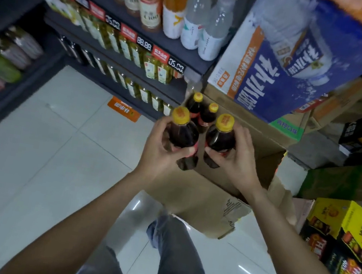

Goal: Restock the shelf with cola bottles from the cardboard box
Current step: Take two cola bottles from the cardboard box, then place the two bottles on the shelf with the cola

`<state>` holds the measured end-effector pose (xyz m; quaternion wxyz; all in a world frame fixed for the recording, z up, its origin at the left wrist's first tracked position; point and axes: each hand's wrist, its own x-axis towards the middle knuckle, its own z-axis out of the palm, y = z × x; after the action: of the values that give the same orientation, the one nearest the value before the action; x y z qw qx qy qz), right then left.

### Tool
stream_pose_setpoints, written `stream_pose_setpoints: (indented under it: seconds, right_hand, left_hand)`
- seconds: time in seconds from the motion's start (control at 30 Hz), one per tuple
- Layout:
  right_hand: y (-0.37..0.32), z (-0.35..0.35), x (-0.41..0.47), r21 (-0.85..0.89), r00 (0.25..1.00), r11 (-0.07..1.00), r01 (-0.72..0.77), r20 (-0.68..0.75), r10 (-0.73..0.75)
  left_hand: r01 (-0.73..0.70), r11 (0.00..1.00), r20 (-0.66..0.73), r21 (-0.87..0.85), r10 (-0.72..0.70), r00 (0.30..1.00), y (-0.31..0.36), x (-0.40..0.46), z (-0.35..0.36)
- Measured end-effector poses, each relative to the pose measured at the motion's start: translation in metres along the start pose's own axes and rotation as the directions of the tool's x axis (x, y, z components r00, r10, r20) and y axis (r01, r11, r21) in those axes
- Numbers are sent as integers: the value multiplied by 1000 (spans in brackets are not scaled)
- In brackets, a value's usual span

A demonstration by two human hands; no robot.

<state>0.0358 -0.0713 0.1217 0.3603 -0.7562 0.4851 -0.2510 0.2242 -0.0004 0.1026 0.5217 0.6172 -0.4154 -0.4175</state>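
An open cardboard box [208, 210] stands on the floor in front of me. My left hand [159, 147] grips a dark cola bottle with a yellow cap [182, 130] above the box's left side. My right hand [238, 157] grips a second cola bottle [221, 136] beside it. Two more yellow-capped cola bottles [195, 106] [209, 115] stand upright behind them, in the box's far part. The dark shelf [166, 44] rises to the left and ahead, its rows filled with other drinks.
Red price tags [160, 54] line the shelf edges. A blue and white carton [281, 65] sits on stacked boxes right of the shelf. Yellow and black cartons [346, 239] stand at the right. White floor tiles [44, 139] spread to the left. My leg [168, 253] is below.
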Motion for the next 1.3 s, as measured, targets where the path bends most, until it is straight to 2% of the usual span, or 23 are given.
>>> stream_pose_setpoints:
  seconds: [0.17, 0.27, 0.47, 0.6, 0.73, 0.97, 1.07, 1.3]
  right_hand:
    - [-101, 44, -7, 157, 976, 987, 25, 210, -58]
    - [-165, 85, -9, 148, 949, 982, 118, 275, -155]
    - [-309, 196, -10, 236, 832, 912, 335, 380, -404]
    - [-410, 279, -17, 335, 746, 850, 406, 417, -520]
    - [-514, 361, -22, 456, 660, 771, 444, 415, -626]
    - [-676, 500, -32, 626, 512, 651, 430, 424, -747]
    - [-737, 566, -31, 648, 449, 610, 456, 424, -786]
    - [-869, 696, -27, 725, 372, 486, 488, 331, -867]
  left_hand:
    - [-59, 996, -151, 61, 68, 986, 50, -54, -105]
    - [-75, 992, -252, 97, 97, 963, 68, -84, -177]
    - [-104, 969, -443, 222, 196, 875, 93, -156, -341]
    - [-94, 925, -523, 367, 289, 802, 110, -206, -457]
    - [-39, 895, -633, 444, 345, 693, 126, -256, -560]
    - [59, 889, -817, 455, 390, 426, 137, -315, -721]
    - [85, 888, -855, 452, 404, 324, 139, -330, -786]
    - [210, 851, -877, 480, 468, 110, 144, -356, -932]
